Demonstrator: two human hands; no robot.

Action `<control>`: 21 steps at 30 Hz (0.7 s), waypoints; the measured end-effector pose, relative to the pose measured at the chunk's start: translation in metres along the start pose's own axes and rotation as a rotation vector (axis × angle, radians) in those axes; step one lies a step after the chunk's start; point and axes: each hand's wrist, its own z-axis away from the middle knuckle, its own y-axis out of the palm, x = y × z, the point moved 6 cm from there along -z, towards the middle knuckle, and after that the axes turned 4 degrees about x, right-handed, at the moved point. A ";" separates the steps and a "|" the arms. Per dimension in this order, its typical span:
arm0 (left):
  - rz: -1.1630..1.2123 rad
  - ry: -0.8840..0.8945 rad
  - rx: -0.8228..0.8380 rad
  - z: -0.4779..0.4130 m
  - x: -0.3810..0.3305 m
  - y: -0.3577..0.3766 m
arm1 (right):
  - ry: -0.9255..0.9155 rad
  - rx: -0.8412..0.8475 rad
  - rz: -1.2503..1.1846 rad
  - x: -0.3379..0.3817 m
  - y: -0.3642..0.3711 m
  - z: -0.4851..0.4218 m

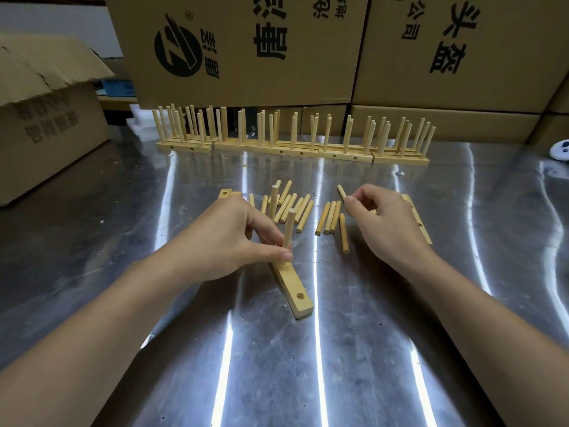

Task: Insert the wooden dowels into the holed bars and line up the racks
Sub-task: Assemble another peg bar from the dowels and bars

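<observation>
Bar (294, 288) holds upright dowel (289, 226), left hand (228, 238) pinching | right hand (388, 220) pinches second dowel (341, 191)

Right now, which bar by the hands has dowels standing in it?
The bar under the left hand: two dowels stand upright in it. The bar beyond the right hand lies flat, showing none.

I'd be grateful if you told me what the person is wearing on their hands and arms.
Nothing is worn that shows. The left hand and right hand are bare: no gloves, rings or watch in view. The left forearm and right forearm are also bare, with no sleeve reaching into the picture.
</observation>
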 end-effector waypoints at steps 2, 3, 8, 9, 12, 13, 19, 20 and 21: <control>-0.024 -0.012 0.030 0.000 -0.001 0.003 | 0.000 0.003 0.003 -0.001 0.000 0.000; -0.025 -0.029 0.049 0.001 0.000 0.003 | 0.001 0.005 0.005 -0.001 0.000 0.000; 0.047 -0.100 0.021 0.008 0.006 -0.029 | -0.001 0.006 -0.001 -0.003 0.000 -0.001; 0.057 -0.112 -0.071 0.009 0.010 -0.039 | -0.001 0.007 -0.001 -0.003 0.000 -0.001; 0.011 -0.121 -0.224 0.007 0.015 -0.046 | -0.010 0.016 -0.007 -0.002 0.002 -0.001; 0.010 -0.129 -0.170 0.005 0.015 -0.038 | -0.016 0.019 -0.004 -0.002 0.003 -0.001; 0.021 -0.135 0.057 0.001 0.025 -0.010 | -0.022 0.019 0.021 -0.002 0.002 -0.001; 0.008 -0.141 0.051 0.000 0.026 -0.012 | -0.018 0.017 0.028 -0.002 0.001 -0.001; -0.006 -0.146 0.049 -0.001 0.027 -0.013 | -0.013 0.014 0.037 -0.002 0.000 -0.001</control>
